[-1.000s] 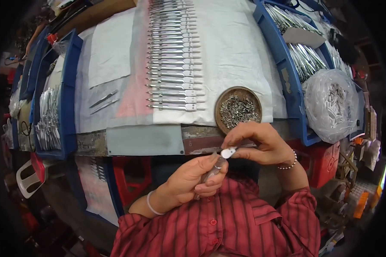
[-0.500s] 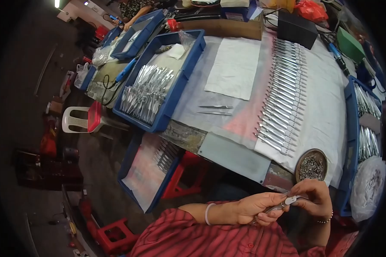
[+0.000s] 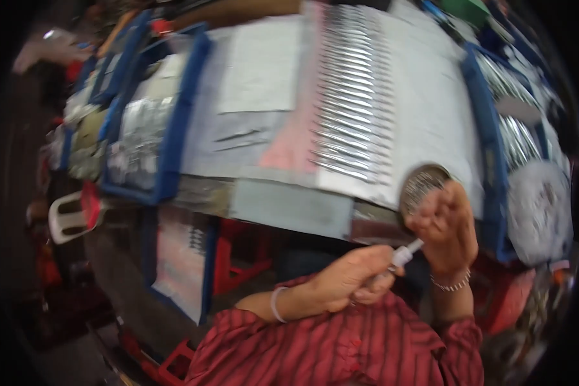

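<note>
My left hand (image 3: pixel 360 276) is closed round a slim metal tool with a white end (image 3: pixel 403 256), which sticks out past the thumb towards the right. My right hand (image 3: pixel 447 225) reaches over the near edge of a round brown bowl (image 3: pixel 429 167) of small metal pieces. Its fingers are bent and smeared by motion, so whether they pinch a piece cannot be told. Beyond the bowl, a long row of slim silver tools (image 3: pixel 347 90) lies side by side on the white cloth (image 3: pixel 424 96).
Blue trays with silver tools stand at left (image 3: pixel 175 148) and right (image 3: pixel 487 141), the right one beside a clear plastic bag (image 3: pixel 539 212). Two thin metal tools (image 3: pixel 241 139) lie near a white sheet (image 3: pixel 264 64). A lower blue tray (image 3: pixel 206 276) and a red stool (image 3: pixel 241 257) are below the table edge.
My right hand has left the tool and moved up over the bowl. The left hand keeps the tool, its white end now pointing up and right. The whole view has shifted and blurred.
</note>
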